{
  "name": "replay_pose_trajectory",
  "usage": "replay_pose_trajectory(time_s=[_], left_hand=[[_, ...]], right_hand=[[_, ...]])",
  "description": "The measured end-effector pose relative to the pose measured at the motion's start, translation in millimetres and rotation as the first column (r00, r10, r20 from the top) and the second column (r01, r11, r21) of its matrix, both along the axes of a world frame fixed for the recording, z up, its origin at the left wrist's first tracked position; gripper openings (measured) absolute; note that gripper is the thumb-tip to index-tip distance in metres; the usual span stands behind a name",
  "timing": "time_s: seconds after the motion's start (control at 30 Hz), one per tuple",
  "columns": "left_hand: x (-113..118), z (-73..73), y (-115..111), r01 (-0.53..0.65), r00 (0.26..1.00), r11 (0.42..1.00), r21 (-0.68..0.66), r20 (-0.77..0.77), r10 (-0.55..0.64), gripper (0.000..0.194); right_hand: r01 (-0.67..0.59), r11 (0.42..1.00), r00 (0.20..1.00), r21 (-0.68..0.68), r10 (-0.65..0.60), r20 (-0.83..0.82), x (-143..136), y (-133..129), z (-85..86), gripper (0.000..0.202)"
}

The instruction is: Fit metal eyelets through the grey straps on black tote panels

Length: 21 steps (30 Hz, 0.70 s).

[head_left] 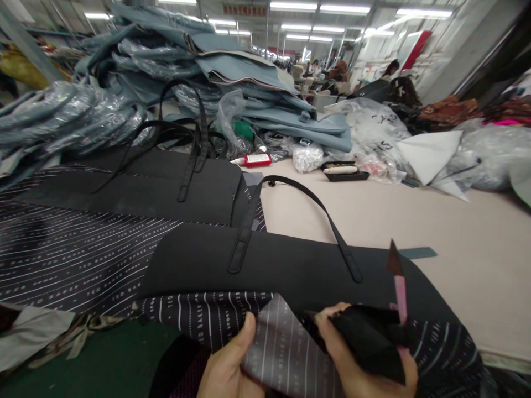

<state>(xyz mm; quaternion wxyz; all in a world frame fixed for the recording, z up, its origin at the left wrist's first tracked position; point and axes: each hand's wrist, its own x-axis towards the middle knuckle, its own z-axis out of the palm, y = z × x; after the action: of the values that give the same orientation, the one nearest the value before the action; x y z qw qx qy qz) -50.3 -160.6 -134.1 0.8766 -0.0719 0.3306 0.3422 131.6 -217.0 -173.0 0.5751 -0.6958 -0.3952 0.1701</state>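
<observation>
1. The left hand is closed in a pinch, its thumb pressed on black lining fabric with white stripes and lettering; a corner of this fabric is turned over, showing a paler grey face beside the thumb.
2. The right hand is curled partly closed around a slim tool with a pink handle and a dark, pointed blade, which stands up with its tip above the fingers. Loose black material lies against this hand; whether the fingers grip that too, I cannot tell.
3. The lining fabric hangs along the near edge of a smooth, matte black bag panel with rounded corners, lying at the near side of the pale beige tabletop.
4. A thin black strap handle arches up from the bag panel, its two ends attached to the panel's face.
5. Just beyond, to the left, lie more dark panels with black handles, with similar striped fabric spread before them.
6. A flat blue-grey strip lies just past the bag panel's right end.
7. Farther back are a small red-and-white bottle, a shallow black tray bearing a whitish roll, and crumpled clear plastic bags.
8. A tall heap of blue-grey panels, partly wrapped in plastic, rises behind.
</observation>
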Motion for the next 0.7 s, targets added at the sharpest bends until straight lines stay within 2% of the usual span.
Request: replay_pose_trajectory(time_s=[0.1, 0.2, 0.27, 0.4, 0.57, 0.7], left_hand=[[0, 1.9, 1, -0.004, 1.0, 1.0, -0.008, 0.004, 0.004, 0.03], [-1, 2.4, 1, 0.014, 1.0, 1.0, 0.014, 0.019, -0.014, 0.031], [-1, 1.5, 1, 0.035, 0.999, 0.999, 0.027, 0.032, -0.036, 0.035], [-2, -1.4, 1, 0.054, 0.998, 0.998, 0.032, 0.029, -0.055, 0.041], [-1, -2.3, 0, 0.017, 1.0, 0.999, 0.048, 0.001, -0.017, 0.037], [-1, -0.1, 0, 0.051, 0.999, 0.998, 0.038, 0.014, -0.051, 0.037]], right_hand=[[0.002, 1.0, 1.0, -0.02, -0.003, -0.028, -1, 0, 20.6, 0.012], [0.059, 0.998, 0.997, -0.016, -0.06, -0.044, 1, -1, 29.0, 0.011], [0.098, 0.995, 0.995, 0.012, -0.098, -0.033, 0, -2, 28.2, 0.01], [0.083, 0.996, 0.997, 0.036, -0.083, -0.008, -3, -5, 23.7, 0.009], [0.079, 0.996, 0.997, -0.044, -0.08, -0.019, 1, -8, 21.7, 0.014], [0.043, 0.998, 0.999, -0.054, -0.043, 0.002, 7, -10, 16.4, 0.008]])
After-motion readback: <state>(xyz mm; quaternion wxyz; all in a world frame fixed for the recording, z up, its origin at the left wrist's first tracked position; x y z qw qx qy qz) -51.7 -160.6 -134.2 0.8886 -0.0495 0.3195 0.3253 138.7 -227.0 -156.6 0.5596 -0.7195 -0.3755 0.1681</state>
